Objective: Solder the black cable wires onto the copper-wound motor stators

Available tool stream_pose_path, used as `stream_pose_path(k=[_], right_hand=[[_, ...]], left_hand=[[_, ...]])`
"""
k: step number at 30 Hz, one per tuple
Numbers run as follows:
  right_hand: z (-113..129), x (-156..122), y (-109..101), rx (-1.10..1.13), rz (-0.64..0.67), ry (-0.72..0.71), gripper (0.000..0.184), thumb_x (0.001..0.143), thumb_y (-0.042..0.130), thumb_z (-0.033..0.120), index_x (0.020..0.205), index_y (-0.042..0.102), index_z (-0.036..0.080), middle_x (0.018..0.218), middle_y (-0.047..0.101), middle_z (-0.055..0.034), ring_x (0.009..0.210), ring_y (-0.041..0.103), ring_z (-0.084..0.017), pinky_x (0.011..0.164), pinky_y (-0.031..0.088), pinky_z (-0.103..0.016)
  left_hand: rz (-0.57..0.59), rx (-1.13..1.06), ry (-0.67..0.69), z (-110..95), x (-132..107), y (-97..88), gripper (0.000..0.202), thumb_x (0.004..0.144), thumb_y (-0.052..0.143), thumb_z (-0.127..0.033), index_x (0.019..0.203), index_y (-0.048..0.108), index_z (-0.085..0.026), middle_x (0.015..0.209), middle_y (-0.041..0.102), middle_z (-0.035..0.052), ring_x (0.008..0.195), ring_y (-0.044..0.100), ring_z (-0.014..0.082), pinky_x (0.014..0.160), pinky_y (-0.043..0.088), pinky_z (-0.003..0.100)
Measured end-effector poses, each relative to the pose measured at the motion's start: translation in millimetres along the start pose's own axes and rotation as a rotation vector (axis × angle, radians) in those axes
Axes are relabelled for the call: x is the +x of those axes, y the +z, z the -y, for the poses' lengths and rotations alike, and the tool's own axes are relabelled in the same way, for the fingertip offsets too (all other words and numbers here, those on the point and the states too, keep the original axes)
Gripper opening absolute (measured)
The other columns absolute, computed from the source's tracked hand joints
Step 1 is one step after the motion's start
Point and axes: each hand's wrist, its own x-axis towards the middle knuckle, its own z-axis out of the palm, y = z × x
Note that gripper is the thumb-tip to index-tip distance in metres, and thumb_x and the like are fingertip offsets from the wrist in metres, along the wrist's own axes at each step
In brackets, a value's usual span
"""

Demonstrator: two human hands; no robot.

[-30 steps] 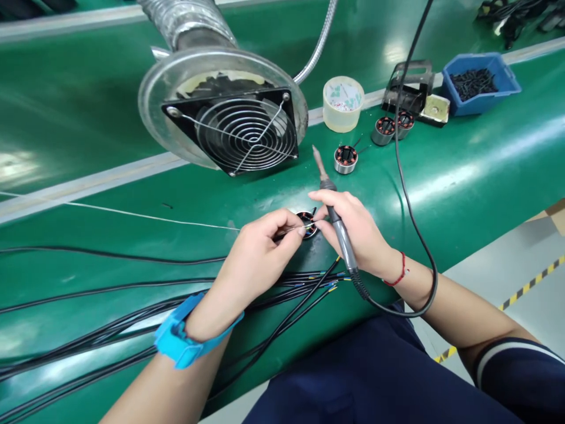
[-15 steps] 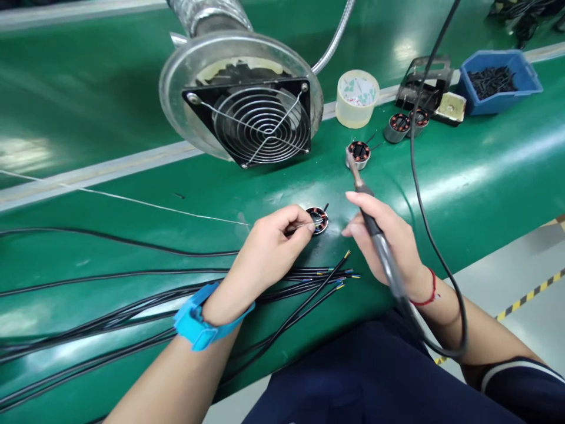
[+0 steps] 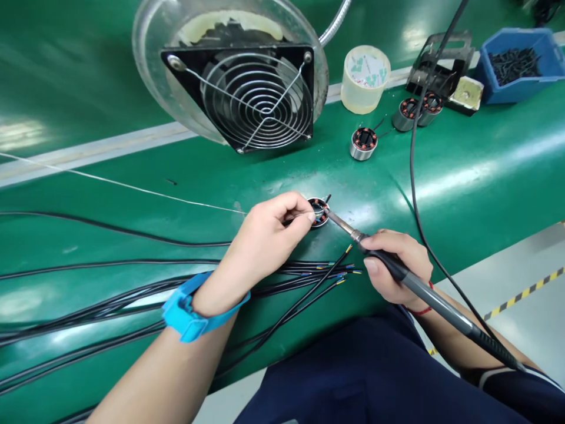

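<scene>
My left hand (image 3: 278, 232), with a blue strap at the wrist, pinches thin solder wire (image 3: 176, 199) that trails in from the left. Just past its fingertips is a small round motor stator (image 3: 325, 220) with copper windings, partly covered by the fingers. In my right hand (image 3: 399, 265) is a soldering iron (image 3: 406, 277), held like a pen. Its tip reaches into the stator, close to the solder end; whether they touch is too small to tell. Behind my left hand, a black cable (image 3: 194, 241) leads toward the stator.
A fume extractor fan (image 3: 265, 109) hangs over the bench's back. Behind the stator stand another stator (image 3: 362, 147), a tape roll (image 3: 364, 85), an iron stand (image 3: 435, 65) and a blue bin (image 3: 507, 88). Several black cables (image 3: 110, 300) lie at front left. The iron's cord (image 3: 415, 176) hangs at right.
My right hand has lowered and turned the soldering iron, bringing its tip from beside the rear stator down to the near one. My left hand keeps its pinch. The whole view has shifted slightly.
</scene>
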Motion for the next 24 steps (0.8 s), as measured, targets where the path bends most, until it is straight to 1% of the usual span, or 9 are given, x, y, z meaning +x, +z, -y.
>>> stream_pose_path(k=[6,12,17,20,24], right_hand=[[-1.0,0.5,2.3,0.037,0.025,-0.016,0.012,0.094,0.057,0.025,0.105,0.061,0.022,0.076,0.071,-0.0008,0.053,0.059,-0.012,0.052,0.053,-0.025],[-1.1,1.7,2.1,0.049,0.049,-0.018,0.015,0.092,0.057,0.023,0.107,0.061,0.023,0.074,0.07,-0.0003,0.051,0.058,-0.012,0.05,0.052,-0.025],[-1.2,1.1,2.8,0.048,0.042,-0.007,0.016,0.092,0.058,0.022,0.107,0.062,0.023,0.076,0.07,-0.0003,0.053,0.059,-0.012,0.052,0.053,-0.025],[-1.3,0.2,3.4,0.05,0.045,-0.021,0.016,0.093,0.057,0.023,0.108,0.062,0.022,0.075,0.07,-0.0004,0.051,0.057,-0.012,0.049,0.051,-0.025],[-2.6,-1.4,4.1,0.036,-0.02,-0.026,0.017,0.094,0.057,0.024,0.11,0.063,0.021,0.078,0.071,-0.0021,0.051,0.055,-0.013,0.049,0.051,-0.026]], left_hand=[[-0.001,-0.014,0.008,2.8,0.3,-0.2,0.013,0.083,0.058,-0.025,0.072,0.061,-0.018,0.064,0.055,-0.0032,0.059,0.046,0.0102,0.056,0.034,0.024],[-0.002,-0.042,-0.007,1.0,1.6,-0.6,0.014,0.082,0.059,-0.026,0.071,0.06,-0.018,0.064,0.055,-0.003,0.06,0.047,0.011,0.058,0.036,0.025],[-0.011,-0.044,-0.005,1.4,1.5,-0.8,0.014,0.082,0.059,-0.026,0.071,0.06,-0.018,0.064,0.055,-0.003,0.06,0.048,0.0111,0.059,0.036,0.025],[-0.009,-0.048,-0.004,2.4,1.8,-0.8,0.014,0.083,0.059,-0.026,0.071,0.06,-0.018,0.065,0.055,-0.003,0.06,0.047,0.0107,0.059,0.036,0.025],[-0.018,-0.058,-0.009,1.6,2.4,-0.4,0.013,0.082,0.059,-0.025,0.072,0.061,-0.018,0.065,0.055,-0.0032,0.061,0.048,0.0103,0.058,0.036,0.024]])
